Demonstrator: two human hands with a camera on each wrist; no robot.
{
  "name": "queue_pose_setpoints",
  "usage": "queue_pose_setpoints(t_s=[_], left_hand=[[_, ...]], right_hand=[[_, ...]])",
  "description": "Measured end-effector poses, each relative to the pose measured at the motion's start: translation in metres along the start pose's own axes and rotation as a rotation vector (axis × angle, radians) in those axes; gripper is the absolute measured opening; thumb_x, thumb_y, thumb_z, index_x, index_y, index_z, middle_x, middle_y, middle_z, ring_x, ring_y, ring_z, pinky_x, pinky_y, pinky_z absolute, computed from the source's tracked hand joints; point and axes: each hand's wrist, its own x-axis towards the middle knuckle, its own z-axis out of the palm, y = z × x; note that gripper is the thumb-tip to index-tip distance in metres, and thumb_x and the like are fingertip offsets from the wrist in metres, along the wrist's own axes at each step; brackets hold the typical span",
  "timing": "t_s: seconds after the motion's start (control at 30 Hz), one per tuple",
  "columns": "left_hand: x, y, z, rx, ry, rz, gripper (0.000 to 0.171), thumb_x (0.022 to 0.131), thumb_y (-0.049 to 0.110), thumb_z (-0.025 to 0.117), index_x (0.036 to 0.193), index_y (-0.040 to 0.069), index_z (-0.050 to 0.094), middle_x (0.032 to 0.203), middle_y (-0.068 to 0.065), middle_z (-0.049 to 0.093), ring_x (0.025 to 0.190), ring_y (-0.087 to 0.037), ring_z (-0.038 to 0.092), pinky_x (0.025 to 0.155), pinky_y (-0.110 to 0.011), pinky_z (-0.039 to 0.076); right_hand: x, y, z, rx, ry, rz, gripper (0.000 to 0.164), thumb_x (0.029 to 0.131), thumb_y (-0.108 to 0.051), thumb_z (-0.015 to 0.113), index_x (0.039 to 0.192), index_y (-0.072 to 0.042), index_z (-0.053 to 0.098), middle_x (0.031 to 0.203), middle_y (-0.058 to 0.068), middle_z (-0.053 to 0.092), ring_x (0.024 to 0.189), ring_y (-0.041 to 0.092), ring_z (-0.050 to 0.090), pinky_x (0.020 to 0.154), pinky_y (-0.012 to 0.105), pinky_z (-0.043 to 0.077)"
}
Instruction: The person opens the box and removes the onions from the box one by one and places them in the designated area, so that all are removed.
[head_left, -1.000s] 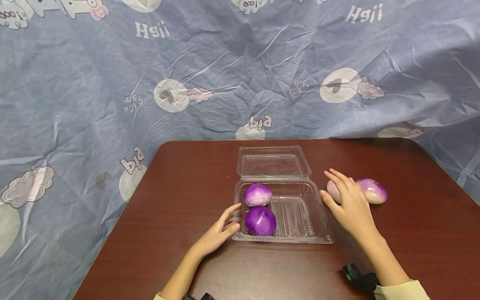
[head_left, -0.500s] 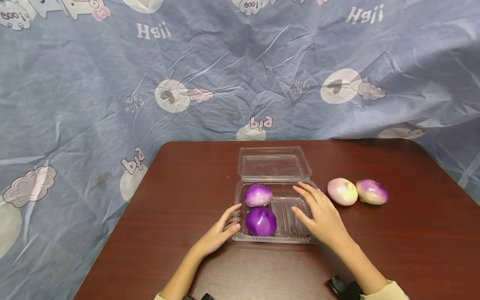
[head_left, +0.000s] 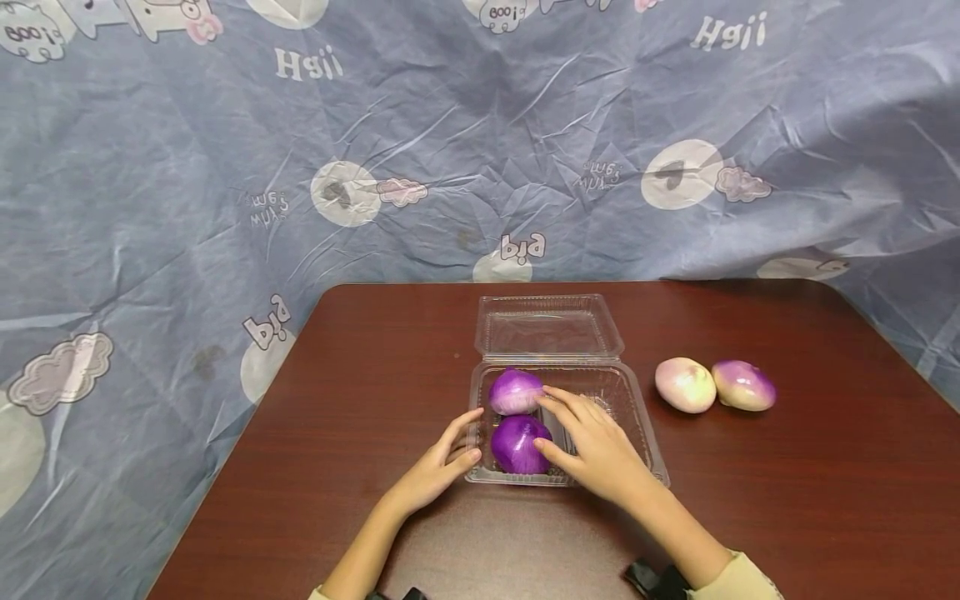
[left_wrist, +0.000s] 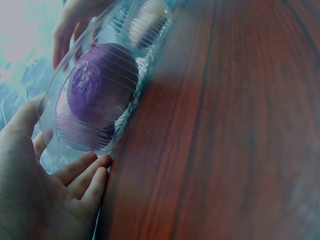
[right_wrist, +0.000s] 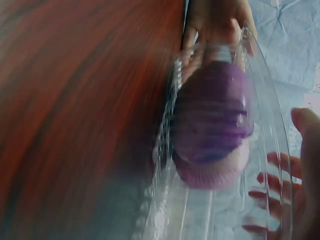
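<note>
A clear plastic clamshell box point(head_left: 651, 442) lies with its lid point(head_left: 547, 329) folded back. At its left end are two purple onions, a paler one point(head_left: 514, 392) behind and a darker one point(head_left: 519, 444) in front. My left hand point(head_left: 433, 468) is at the box's left wall, thumb and fingertips at the rim, fingers loosely spread; the left wrist view shows the fingers point(left_wrist: 82, 180) against the outside of the wall. My right hand point(head_left: 600, 450) reaches over the box from the right, fingers extended, its fingertips right beside both onions. In the right wrist view the darker onion point(right_wrist: 212, 115) is blurred.
To the right of the box, two more onions lie side by side on the brown table point(head_left: 360, 358), a whitish one point(head_left: 686, 385) and a purple-and-white one point(head_left: 742, 385). A printed grey-blue cloth point(head_left: 465, 133) hangs behind the table. Black straps point(head_left: 660, 581) show near the sleeves.
My right hand has moved left from beside the whitish onion, over the box, to the two onions inside. The whitish onion is now uncovered. My left hand has stayed in place.
</note>
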Motion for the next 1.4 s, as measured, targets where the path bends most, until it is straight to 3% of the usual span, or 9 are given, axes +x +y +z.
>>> queue_pose_setpoints(t_s=[0.13, 0.43, 0.77, 0.97, 1.1, 1.4], left_hand=[[0.000, -0.001, 0.000, 0.003, 0.002, 0.003, 0.057, 0.096, 0.020, 0.044, 0.145, 0.018, 0.016, 0.148, -0.020, 0.021, 0.130, -0.036, 0.033, 0.108, -0.046, 0.030], [0.001, -0.002, 0.000, -0.006, 0.005, 0.011, 0.057, 0.096, 0.019, 0.045, 0.145, 0.016, 0.016, 0.148, -0.019, 0.022, 0.130, -0.036, 0.034, 0.107, -0.046, 0.032], [0.001, -0.003, 0.000, -0.015, 0.000, 0.017, 0.057, 0.096, 0.019, 0.044, 0.145, 0.015, 0.017, 0.148, -0.020, 0.021, 0.130, -0.036, 0.034, 0.108, -0.045, 0.031], [0.001, -0.002, 0.000, -0.017, 0.000, 0.018, 0.056, 0.096, 0.019, 0.045, 0.145, 0.016, 0.017, 0.147, -0.020, 0.024, 0.129, -0.035, 0.035, 0.108, -0.045, 0.031], [0.001, -0.002, 0.000, -0.017, -0.002, 0.015, 0.056, 0.096, 0.019, 0.045, 0.145, 0.017, 0.017, 0.147, -0.020, 0.024, 0.130, -0.035, 0.035, 0.108, -0.045, 0.031], [0.000, -0.001, -0.001, -0.015, -0.009, 0.010, 0.057, 0.096, 0.020, 0.044, 0.145, 0.018, 0.016, 0.148, -0.019, 0.021, 0.130, -0.035, 0.033, 0.108, -0.046, 0.031]], right_hand=[[0.002, -0.006, 0.005, 0.009, -0.067, -0.013, 0.054, 0.086, -0.046, 0.056, 0.132, -0.019, 0.047, 0.137, 0.004, 0.045, 0.121, 0.030, 0.047, 0.098, 0.050, 0.040], [0.002, -0.014, 0.015, -0.011, -0.091, -0.067, 0.046, 0.084, -0.045, 0.059, 0.124, -0.023, 0.055, 0.129, 0.001, 0.053, 0.114, 0.024, 0.055, 0.084, 0.044, 0.051], [0.003, -0.021, 0.014, 0.097, -0.219, 0.059, 0.048, 0.085, -0.046, 0.057, 0.127, -0.024, 0.053, 0.135, 0.001, 0.048, 0.121, 0.026, 0.048, 0.076, 0.055, 0.051], [0.008, -0.028, 0.014, 0.134, -0.234, 0.137, 0.048, 0.082, -0.045, 0.062, 0.124, -0.025, 0.054, 0.133, 0.000, 0.049, 0.121, 0.026, 0.046, 0.077, 0.062, 0.046], [0.012, -0.030, 0.016, 0.165, -0.231, 0.165, 0.046, 0.080, -0.043, 0.065, 0.121, -0.024, 0.056, 0.130, 0.001, 0.050, 0.119, 0.027, 0.048, 0.078, 0.058, 0.048], [0.015, -0.028, 0.020, 0.183, -0.191, 0.099, 0.043, 0.077, -0.035, 0.069, 0.116, -0.020, 0.059, 0.125, 0.003, 0.054, 0.115, 0.028, 0.050, 0.084, 0.053, 0.048]])
